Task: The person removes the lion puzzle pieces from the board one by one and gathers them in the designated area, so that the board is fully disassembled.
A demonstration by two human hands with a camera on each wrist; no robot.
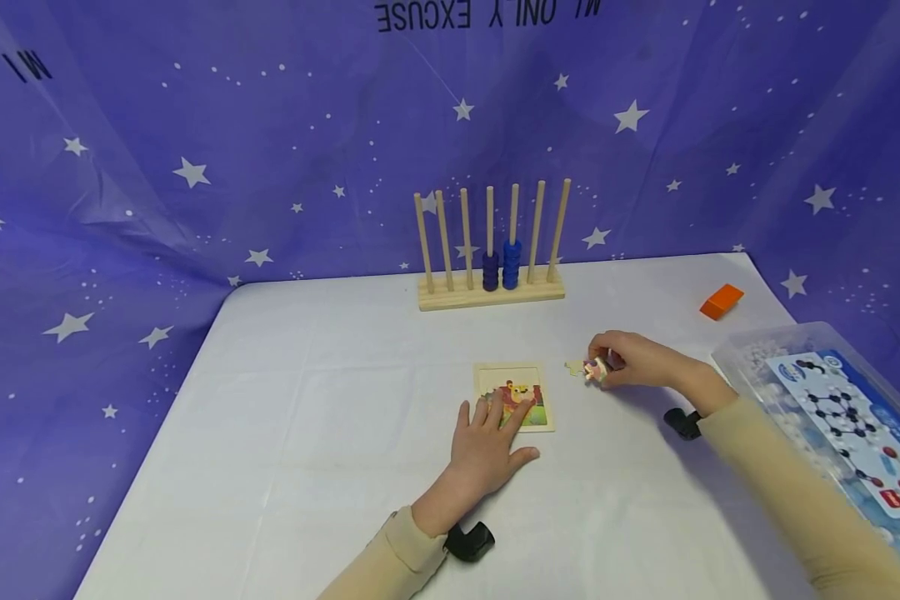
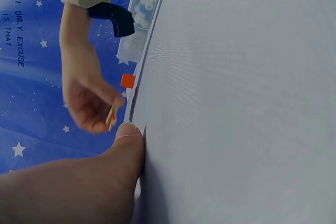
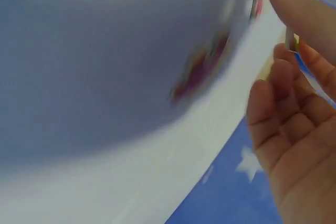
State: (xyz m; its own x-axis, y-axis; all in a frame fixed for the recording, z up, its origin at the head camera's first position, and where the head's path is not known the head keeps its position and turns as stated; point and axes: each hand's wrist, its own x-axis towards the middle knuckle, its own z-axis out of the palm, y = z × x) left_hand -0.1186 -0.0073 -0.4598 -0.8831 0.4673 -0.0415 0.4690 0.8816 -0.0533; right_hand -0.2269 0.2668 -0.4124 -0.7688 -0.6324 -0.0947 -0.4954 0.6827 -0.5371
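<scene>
In the head view my left hand (image 1: 483, 454) lies with spread fingers over the lower left of a square wooden jigsaw puzzle (image 1: 495, 367). A colourful picture with a bear (image 1: 521, 392) shows past the fingertips. To the right, my right hand (image 1: 633, 360) pinches a small printed puzzle piece (image 1: 596, 370) between thumb and fingers, above the table. A pale piece (image 1: 573, 367) appears just left of it; whether the two touch I cannot tell. The held piece (image 2: 112, 116) is seen nearly edge-on in the left wrist view. Blur covers much of the right wrist view.
A wooden peg rack (image 1: 487, 298) with dark and bright blue beads stands at the table's back edge. An orange block (image 1: 722, 302) lies at the back right. Beside the right arm is a clear plastic box (image 1: 742, 343) of balls with a molecule-model label.
</scene>
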